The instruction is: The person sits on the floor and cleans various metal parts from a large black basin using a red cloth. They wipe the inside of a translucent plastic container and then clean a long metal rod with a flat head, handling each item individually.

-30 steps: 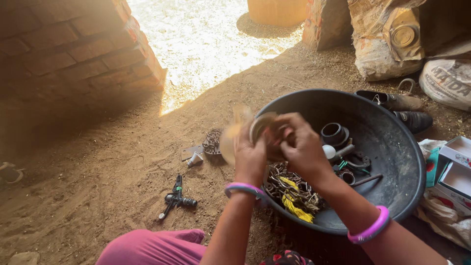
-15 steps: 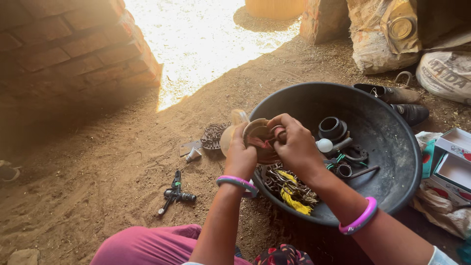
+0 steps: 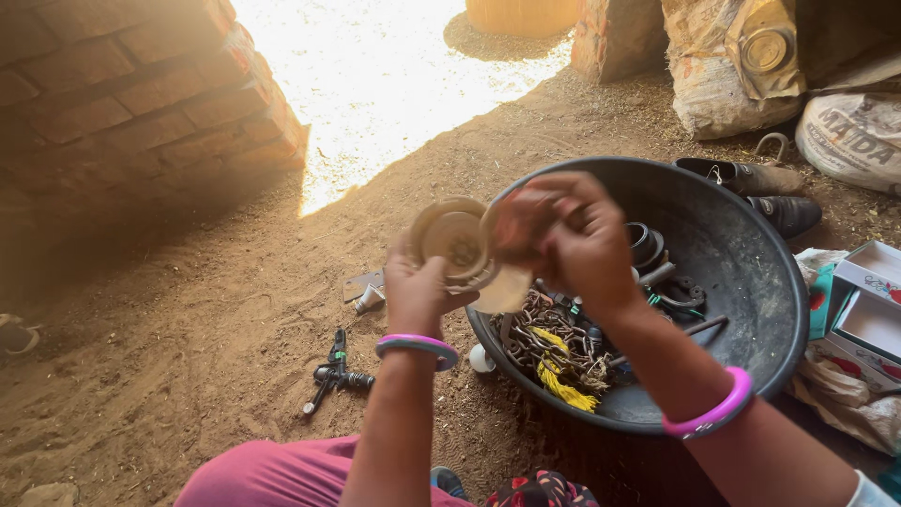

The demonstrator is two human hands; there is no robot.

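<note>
The left hand (image 3: 419,286) grips a round, tan, cup-shaped part (image 3: 454,239) from below, fingers closed around its lower rim so that the open face points up toward the camera. The right hand (image 3: 574,239) is closed on the same part's right edge; its fingers are blurred, and whether they pinch a separate reddish piece there or only the rim is hard to make out. A pale disc (image 3: 504,289) shows just beneath the two hands, half hidden by them.

Directly under and beyond the right hand sits a wide black basin (image 3: 751,282), its near rim covered by the right forearm. Inside it, below the right wrist, lie a tangle of rusty chain (image 3: 549,343) with a yellow tassel (image 3: 563,385), and dark rings (image 3: 646,242) beside the right hand's knuckles.

On the dirt below and left of the left wrist lies a small black tool (image 3: 336,374); a little metal piece (image 3: 368,299) rests just left of the left hand.
</note>
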